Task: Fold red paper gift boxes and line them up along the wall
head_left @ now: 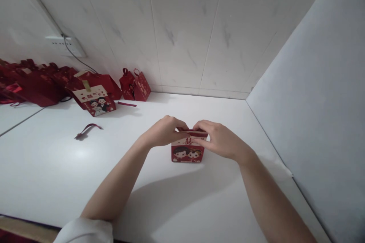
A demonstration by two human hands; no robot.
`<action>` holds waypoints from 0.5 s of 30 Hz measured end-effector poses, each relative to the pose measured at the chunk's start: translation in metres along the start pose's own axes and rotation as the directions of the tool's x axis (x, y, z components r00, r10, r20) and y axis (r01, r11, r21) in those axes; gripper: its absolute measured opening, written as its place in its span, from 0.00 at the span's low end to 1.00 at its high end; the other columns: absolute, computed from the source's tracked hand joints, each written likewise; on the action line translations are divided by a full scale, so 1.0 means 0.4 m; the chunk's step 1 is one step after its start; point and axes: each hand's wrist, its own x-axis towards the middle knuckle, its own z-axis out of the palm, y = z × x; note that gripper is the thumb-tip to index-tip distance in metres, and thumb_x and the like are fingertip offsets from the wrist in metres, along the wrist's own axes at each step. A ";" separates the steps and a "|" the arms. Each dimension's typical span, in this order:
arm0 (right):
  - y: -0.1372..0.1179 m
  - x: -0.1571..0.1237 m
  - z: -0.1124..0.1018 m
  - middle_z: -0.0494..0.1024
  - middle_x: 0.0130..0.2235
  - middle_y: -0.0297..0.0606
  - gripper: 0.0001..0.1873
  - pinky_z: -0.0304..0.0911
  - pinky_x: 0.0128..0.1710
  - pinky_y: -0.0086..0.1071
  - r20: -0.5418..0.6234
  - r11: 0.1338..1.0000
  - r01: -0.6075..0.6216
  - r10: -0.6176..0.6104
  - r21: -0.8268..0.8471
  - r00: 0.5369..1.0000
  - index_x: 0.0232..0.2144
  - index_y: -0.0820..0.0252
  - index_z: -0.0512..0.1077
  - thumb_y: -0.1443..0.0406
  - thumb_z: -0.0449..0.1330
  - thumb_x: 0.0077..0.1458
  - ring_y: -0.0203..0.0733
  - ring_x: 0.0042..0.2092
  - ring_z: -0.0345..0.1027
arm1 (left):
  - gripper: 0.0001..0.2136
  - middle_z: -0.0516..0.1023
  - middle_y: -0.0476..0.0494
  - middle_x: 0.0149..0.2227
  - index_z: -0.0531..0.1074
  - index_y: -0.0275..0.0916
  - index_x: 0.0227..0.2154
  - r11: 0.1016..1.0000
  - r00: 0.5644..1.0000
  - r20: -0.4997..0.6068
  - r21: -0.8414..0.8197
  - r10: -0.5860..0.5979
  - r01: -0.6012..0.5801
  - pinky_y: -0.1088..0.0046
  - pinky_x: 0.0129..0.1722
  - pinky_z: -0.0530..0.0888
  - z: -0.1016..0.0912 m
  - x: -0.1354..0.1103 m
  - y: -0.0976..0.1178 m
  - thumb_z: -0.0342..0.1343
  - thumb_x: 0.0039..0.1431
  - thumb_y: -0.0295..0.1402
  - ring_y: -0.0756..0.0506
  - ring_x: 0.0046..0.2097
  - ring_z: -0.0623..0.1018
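Note:
A small red and cream paper gift box [186, 154] with two cartoon figures on its front stands upright on the white table [159, 212]. My left hand [165, 132] pinches the left part of its top edge, thumb in front and fingers behind. On the right part of the same edge, my right hand [218, 138] grips in a like way, its thumb across the cream band. The fingertips behind the top edge are partly hidden. Off to the left, a loose dark red ribbon strap [88, 130] lies on the table.
Red gift boxes crowd the back left, among them one with a cartoon couple [99, 104]. Two small red boxes [139, 86] lean by the tiled wall [182, 38]. Another red strap [127, 104] lies near them. A wall socket [65, 46] with a cable is above. A white panel [319, 95] borders the right.

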 end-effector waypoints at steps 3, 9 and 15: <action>-0.005 0.008 0.019 0.73 0.35 0.31 0.04 0.57 0.30 0.30 -0.055 0.996 0.035 -0.040 -0.076 0.998 0.36 0.54 0.66 0.61 0.55 0.59 0.36 0.32 0.65 | 0.11 0.78 0.49 0.27 0.78 0.40 0.33 1.000 1.000 0.005 0.020 0.002 -0.002 0.78 0.25 0.62 0.000 0.002 0.001 0.52 0.58 0.36 0.53 0.26 0.68; 0.005 0.015 0.035 0.73 0.32 0.33 0.02 0.55 0.30 0.30 -0.104 0.955 0.115 -0.149 -0.273 0.983 0.35 0.58 0.66 0.67 0.54 0.59 0.36 0.31 0.64 | 0.10 0.77 0.49 0.27 0.78 0.39 0.33 0.999 0.999 0.014 0.023 0.031 -0.031 0.79 0.26 0.61 -0.002 0.002 0.003 0.52 0.58 0.35 0.53 0.26 0.66; -0.004 0.019 0.046 0.73 0.31 0.37 0.05 0.54 0.31 0.34 -0.131 0.835 0.176 -0.281 -0.521 0.951 0.34 0.62 0.67 0.65 0.54 0.59 0.40 0.31 0.65 | 0.11 0.76 0.49 0.25 0.78 0.40 0.32 0.997 1.000 -0.002 0.074 0.029 -0.029 0.78 0.26 0.60 0.001 0.003 0.002 0.51 0.57 0.34 0.53 0.25 0.64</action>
